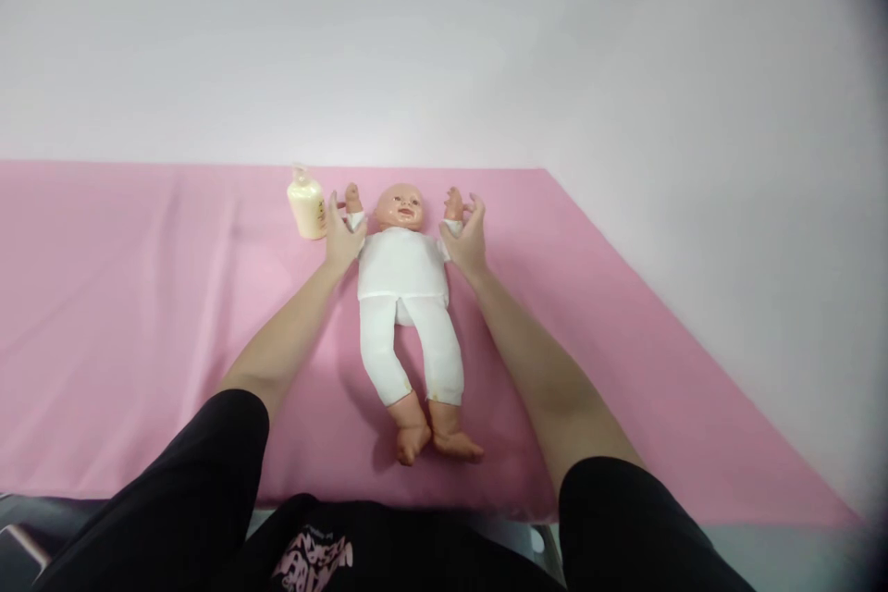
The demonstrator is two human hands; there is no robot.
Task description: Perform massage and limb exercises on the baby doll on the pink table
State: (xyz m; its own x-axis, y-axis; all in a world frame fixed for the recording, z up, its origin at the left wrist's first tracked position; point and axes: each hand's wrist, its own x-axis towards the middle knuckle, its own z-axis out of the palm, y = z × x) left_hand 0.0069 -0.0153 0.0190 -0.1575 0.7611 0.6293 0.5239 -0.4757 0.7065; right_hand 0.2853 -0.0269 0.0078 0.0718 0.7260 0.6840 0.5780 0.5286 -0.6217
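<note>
A baby doll (403,268) in a white top and white trousers lies on its back, its head toward the wall and its bare feet toward me. Both of its arms are bent up beside the head. My left hand (342,239) is curled round the doll's arm on the left, thumb across the white sleeve. On the other side, my right hand (469,242) holds the opposite arm in the same way, its thumb on the sleeve. The doll's small hands stick up past my fingers. Close to my left hand stands a pale yellow pump bottle (306,205).
A pink cover (139,324) spreads over the table, with soft folds on the left. Its right edge slants toward me. Behind it rises a plain white wall (430,37). A dark object with a light edge (24,550) shows at the lower left corner.
</note>
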